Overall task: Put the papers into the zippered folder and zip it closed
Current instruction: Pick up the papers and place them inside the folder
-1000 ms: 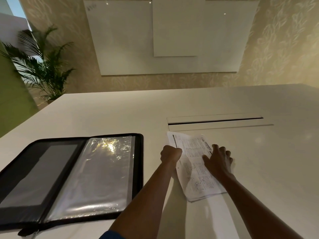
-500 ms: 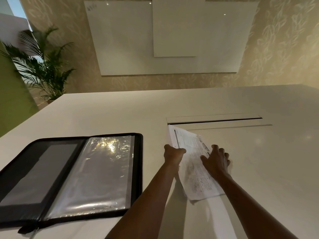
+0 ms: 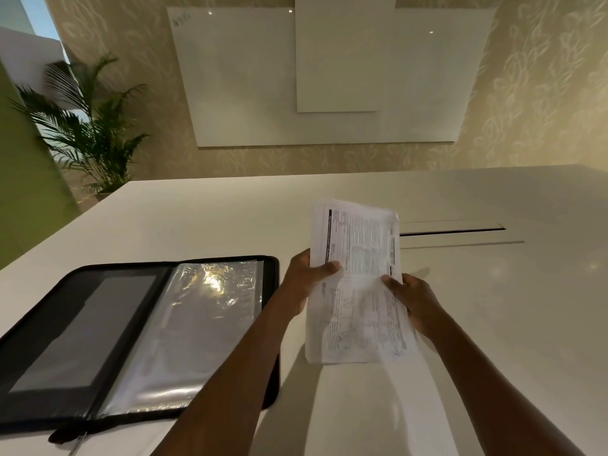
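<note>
Our left hand (image 3: 304,281) and right hand (image 3: 416,299) both grip the papers (image 3: 357,284), holding them raised above the table (image 3: 204,218). At nine o'clock from them, the zippered folder (image 3: 138,330) lies open and flat, clear sleeve (image 3: 197,327) uppermost.

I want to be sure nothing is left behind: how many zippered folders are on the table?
1. The zippered folder lies open on the table, to the left of the papers held up by the left hand and right hand.

Both hands, left hand (image 3: 304,279) and right hand (image 3: 415,299), grip the papers (image 3: 357,291) beside the open folder (image 3: 138,337).
</note>
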Motion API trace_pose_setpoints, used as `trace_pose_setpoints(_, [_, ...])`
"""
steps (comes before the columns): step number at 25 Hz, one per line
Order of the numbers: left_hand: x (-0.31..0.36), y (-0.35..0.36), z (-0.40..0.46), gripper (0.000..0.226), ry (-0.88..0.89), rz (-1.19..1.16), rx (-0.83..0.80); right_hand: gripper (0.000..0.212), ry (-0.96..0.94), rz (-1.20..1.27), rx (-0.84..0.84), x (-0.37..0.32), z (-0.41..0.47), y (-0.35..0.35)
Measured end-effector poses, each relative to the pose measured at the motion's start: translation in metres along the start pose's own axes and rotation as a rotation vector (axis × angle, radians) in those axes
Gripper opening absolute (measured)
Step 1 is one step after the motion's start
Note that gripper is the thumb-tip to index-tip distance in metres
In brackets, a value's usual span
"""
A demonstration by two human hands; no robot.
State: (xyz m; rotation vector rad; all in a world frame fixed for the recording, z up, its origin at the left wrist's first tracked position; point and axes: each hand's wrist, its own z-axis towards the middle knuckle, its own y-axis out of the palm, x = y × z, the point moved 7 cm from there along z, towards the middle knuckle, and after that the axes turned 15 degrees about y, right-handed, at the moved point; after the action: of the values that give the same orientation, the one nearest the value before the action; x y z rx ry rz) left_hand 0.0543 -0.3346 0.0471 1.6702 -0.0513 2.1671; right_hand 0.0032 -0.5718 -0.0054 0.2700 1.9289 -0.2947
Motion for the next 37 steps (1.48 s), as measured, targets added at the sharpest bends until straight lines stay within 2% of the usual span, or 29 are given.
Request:
trace_pose_setpoints(4, [0.037, -0.018, 0.007, 0.033, 0.093, 0.014, -0.022, 0.030, -0.298, 0.103, -0.096, -0.040, -0.024, 0.019])
trace_pose_setpoints(8, [0.055, -0.029, 0.007, 0.029, 0.181, -0.003, -0.026, 0.020, -0.423, 0.106, -0.087, -0.072, -0.036, 0.032])
trace_pose_setpoints(14, [0.028, -0.037, -0.010, 0.025, 0.143, 0.032, -0.059, 0.029, -0.379, 0.023, -0.099, -0.048, -0.033, 0.036])
trace_pose_setpoints(19, [0.027, -0.030, -0.008, 0.024, 0.160, 0.013, -0.068, 0.021, -0.400, 0.064, -0.117, -0.055, -0.036, 0.034])
trace_pose_setpoints(24, [0.012, -0.028, -0.013, 0.022, 0.164, 0.104, -0.127, 0.023, -0.356, 0.029, -0.127, -0.041, -0.030, 0.029])
trace_pose_setpoints(31, [0.003, -0.029, -0.012, 0.022, 0.197, 0.085, -0.067, 0.018, -0.370, 0.035, -0.126, -0.039, -0.027, 0.032])
trace_pose_setpoints(37, [-0.027, -0.034, -0.022, 0.031, 0.105, 0.150, -0.047, 0.023, -0.289, 0.031, -0.123, -0.013, -0.021, 0.041])
